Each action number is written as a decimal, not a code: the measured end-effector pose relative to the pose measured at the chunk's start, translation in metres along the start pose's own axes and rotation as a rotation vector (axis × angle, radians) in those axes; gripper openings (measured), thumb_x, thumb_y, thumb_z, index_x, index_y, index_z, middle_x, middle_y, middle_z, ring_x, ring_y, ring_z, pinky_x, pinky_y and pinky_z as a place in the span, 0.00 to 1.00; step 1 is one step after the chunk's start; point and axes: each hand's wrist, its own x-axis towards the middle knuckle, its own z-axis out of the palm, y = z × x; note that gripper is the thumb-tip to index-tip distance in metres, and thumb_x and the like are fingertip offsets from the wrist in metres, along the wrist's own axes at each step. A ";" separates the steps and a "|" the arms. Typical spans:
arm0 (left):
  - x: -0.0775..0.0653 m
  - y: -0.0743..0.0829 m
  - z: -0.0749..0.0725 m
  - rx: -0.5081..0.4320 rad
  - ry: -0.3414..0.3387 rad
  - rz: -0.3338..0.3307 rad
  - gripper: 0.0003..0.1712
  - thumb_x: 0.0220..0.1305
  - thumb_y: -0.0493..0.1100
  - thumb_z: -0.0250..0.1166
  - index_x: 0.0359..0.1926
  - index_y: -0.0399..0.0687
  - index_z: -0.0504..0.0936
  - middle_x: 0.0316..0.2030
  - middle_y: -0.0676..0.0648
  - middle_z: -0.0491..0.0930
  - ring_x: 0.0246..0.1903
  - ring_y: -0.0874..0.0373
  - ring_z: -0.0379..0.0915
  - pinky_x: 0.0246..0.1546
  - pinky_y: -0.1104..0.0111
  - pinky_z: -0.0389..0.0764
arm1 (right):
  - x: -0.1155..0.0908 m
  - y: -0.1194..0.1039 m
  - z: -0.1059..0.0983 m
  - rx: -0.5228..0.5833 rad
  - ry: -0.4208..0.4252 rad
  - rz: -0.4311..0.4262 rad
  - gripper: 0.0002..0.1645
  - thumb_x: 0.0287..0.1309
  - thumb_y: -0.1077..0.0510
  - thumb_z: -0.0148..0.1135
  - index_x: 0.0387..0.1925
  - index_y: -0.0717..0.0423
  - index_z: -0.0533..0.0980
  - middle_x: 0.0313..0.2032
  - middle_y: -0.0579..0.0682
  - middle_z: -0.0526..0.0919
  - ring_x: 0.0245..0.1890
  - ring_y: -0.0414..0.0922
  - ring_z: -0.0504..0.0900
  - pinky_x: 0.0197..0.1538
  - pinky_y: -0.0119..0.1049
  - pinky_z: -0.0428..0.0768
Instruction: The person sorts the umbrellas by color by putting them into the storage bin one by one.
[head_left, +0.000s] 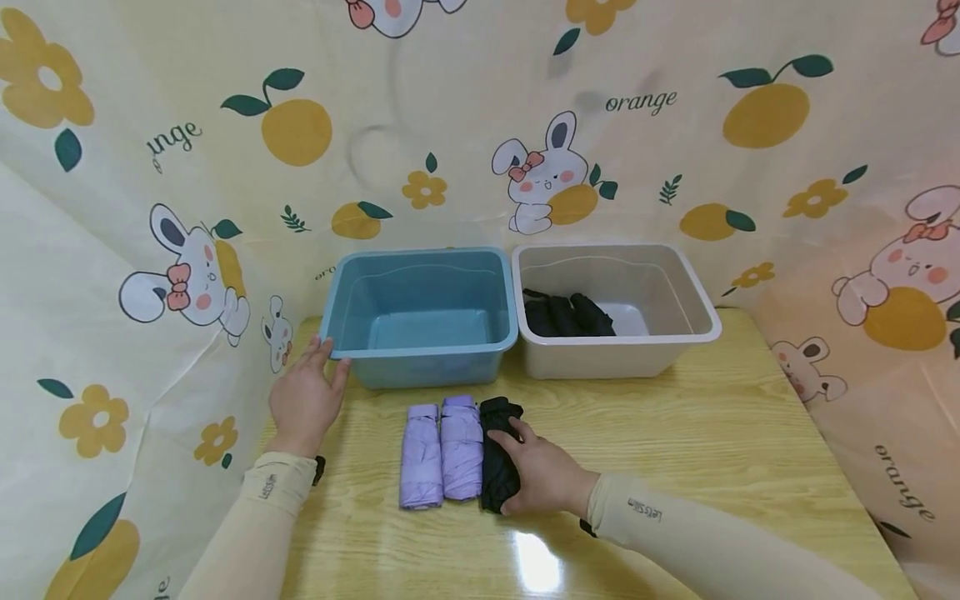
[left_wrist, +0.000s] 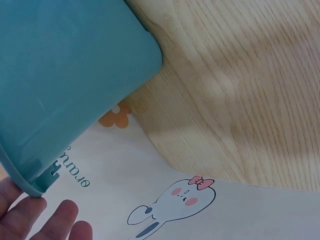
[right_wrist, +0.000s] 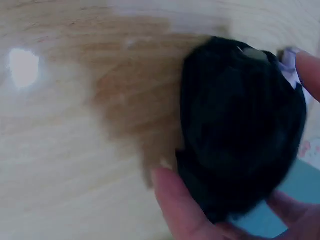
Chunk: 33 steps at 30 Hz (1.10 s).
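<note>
My right hand grips a black folded umbrella from its right side, thumb and fingers curled around it. In the right wrist view the dark bundle fills the space between the fingers, above the wooden table. Left of it, two lavender folded umbrellas lie side by side. My left hand touches the front left corner of the blue bin, its fingers fairly straight at the rim. In the left wrist view, fingertips meet the bin's rim.
A beige bin stands right beside the blue one, with several black folded umbrellas at its left side. Only bare bottom shows inside the blue bin. A patterned cloth hangs behind and beside the wooden table.
</note>
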 end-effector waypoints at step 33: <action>0.001 0.000 -0.001 0.003 -0.021 -0.001 0.33 0.73 0.57 0.58 0.68 0.39 0.72 0.68 0.38 0.67 0.59 0.36 0.72 0.33 0.49 0.80 | -0.037 0.017 -0.040 0.141 0.081 -0.077 0.43 0.36 0.48 0.85 0.57 0.36 0.73 0.76 0.58 0.47 0.52 0.56 0.79 0.48 0.45 0.80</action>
